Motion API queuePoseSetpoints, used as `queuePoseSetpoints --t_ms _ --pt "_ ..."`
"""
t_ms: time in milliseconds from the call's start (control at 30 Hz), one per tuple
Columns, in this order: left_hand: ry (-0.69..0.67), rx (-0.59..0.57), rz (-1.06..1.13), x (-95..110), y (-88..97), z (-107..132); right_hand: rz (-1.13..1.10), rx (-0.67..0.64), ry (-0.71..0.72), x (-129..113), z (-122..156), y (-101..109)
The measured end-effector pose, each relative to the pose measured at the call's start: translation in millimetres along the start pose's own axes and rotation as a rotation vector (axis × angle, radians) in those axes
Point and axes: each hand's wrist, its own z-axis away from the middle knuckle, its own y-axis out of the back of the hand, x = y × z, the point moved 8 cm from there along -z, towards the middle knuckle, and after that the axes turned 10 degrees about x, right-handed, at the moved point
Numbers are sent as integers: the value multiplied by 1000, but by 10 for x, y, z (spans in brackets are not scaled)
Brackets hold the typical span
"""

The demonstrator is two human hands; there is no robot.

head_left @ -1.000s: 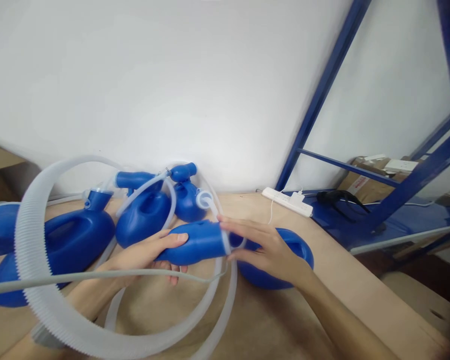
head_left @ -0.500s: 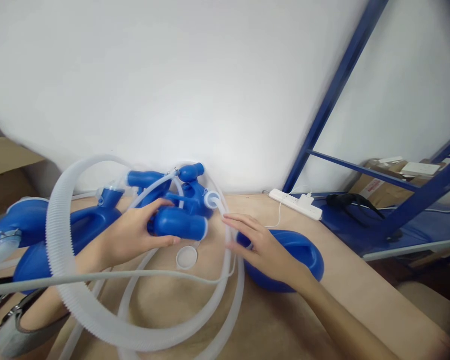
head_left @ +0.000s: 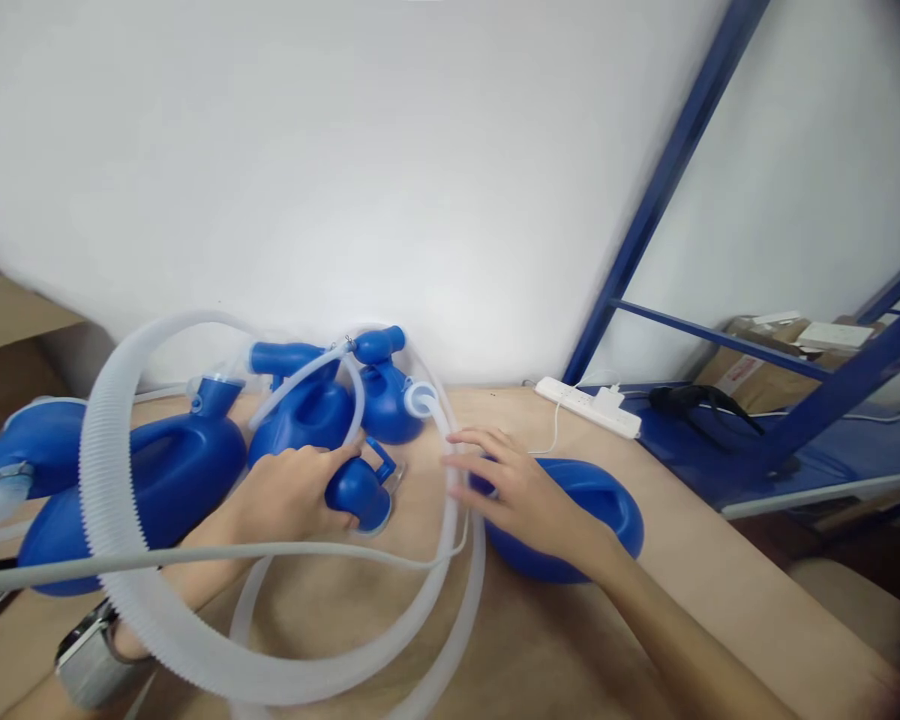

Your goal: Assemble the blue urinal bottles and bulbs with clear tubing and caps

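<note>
My left hand [head_left: 289, 492] is closed round a blue plastic funnel-shaped part [head_left: 360, 488], held low over the tan table [head_left: 690, 560]. My right hand [head_left: 521, 490] has its fingers spread apart. It rests on the left end of a blue plastic bottle [head_left: 585, 505] lying on the table, with its fingertips next to a thin clear tube [head_left: 454, 500]. A wide white corrugated hose [head_left: 109, 500] loops in front of my left arm.
Several more blue bottles [head_left: 165, 465] with tubes stand against the white wall at the back left. A white power strip [head_left: 589, 405] lies at the back. A blue metal rack [head_left: 817, 410] with cardboard boxes [head_left: 765, 365] is at the right. A cardboard box [head_left: 7, 320] sits far left.
My left hand has pulled the blue funnel-shaped part off the bottle, swung it to the left and turned it downward. My right hand has stayed on the bottle, fingers open.
</note>
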Motion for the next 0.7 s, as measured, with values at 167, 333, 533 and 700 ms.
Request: queuePoseSetpoints --t_ms 167,333,533,700 --pt "10 -2 17 -171 49 2 62 73 115 -256 -96 30" --pt "12 -22 28 -338 100 22 222 -333 166 -420 -256 -499" --pt "10 58 109 -461 130 64 265 -632 -135 -384 -486 -1077" --pt "-45 -44 228 -507 105 90 141 -683 -217 -370 -557 -1490"
